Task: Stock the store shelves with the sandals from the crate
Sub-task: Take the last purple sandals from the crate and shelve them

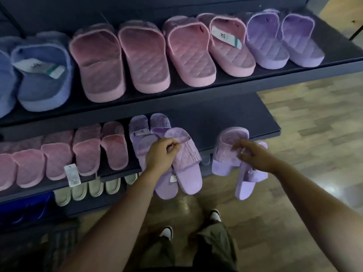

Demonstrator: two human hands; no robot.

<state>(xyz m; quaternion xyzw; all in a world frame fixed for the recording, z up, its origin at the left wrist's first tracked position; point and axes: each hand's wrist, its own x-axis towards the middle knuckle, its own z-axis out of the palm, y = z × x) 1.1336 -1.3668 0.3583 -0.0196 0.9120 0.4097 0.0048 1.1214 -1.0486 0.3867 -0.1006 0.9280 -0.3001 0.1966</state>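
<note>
Both hands grip lilac sandals at the middle shelf's front edge.
The left hand [163,154] curls its fingers round the strap of one lilac pair [189,173], heels hanging past the middle shelf [235,118]. The right hand [253,155] pinches a second lilac pair [225,160], just beside the bare end of that shelf; blur hides which strap it holds. A shelved lilac pair [141,126] and pink sandals [114,148] sit to the left.

blue sandal [5,85]: cut by left edge | white sandals [96,188]: mostly hidden
</note>
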